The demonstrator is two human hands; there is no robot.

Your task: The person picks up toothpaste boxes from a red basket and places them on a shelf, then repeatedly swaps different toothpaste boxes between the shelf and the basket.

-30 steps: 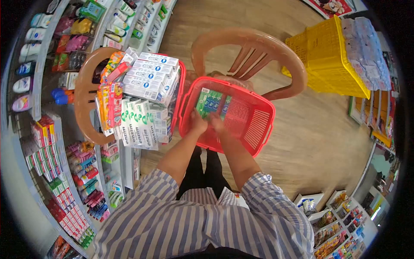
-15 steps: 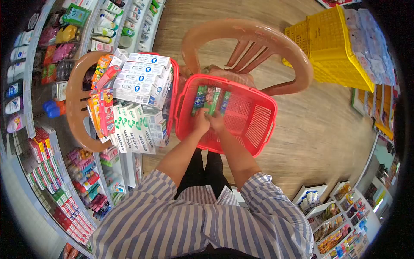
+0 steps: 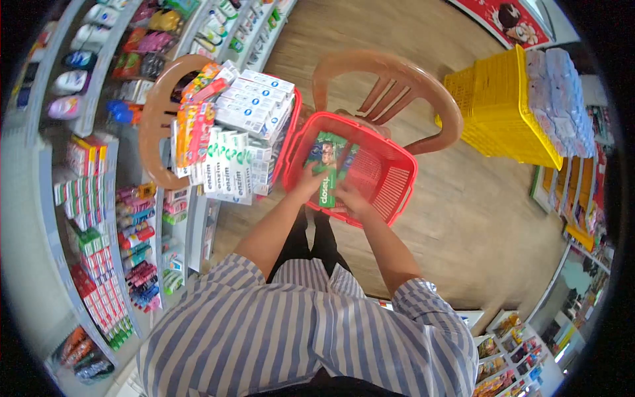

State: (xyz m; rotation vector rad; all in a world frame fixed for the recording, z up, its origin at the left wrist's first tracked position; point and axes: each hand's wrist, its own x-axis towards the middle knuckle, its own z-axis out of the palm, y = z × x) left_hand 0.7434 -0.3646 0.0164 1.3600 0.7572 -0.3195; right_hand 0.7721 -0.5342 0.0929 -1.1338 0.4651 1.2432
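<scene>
Green carton (image 3: 325, 192): over red basket's (image 3: 395, 188) 7–8 o'clock side. Left hand (image 3: 307, 183): fingers closed on carton's left edge. Right hand (image 3: 352, 200): at carton's 4 o'clock, blurred; finger state cannot be told. Blue-green pack (image 3: 349, 161): carton's 1 o'clock. White cartons (image 3: 254, 106): stacked at red basket's 10 o'clock.

Bright, even, diffuse light; shadows soft. Inside red basket (image 3: 393, 188), shade slightly deeper. Faint sheen on brown chair (image 3: 423, 78) just beyond the basket; pale patches on wooden floor (image 3: 476, 225) to its right. Right hand (image 3: 352, 198), in the basket, blurred; large lettering on green box (image 3: 325, 190) there readable. Shelves (image 3: 109, 218) left of basket bowed by wide lens, small print mushy. Frame corners black.
</scene>
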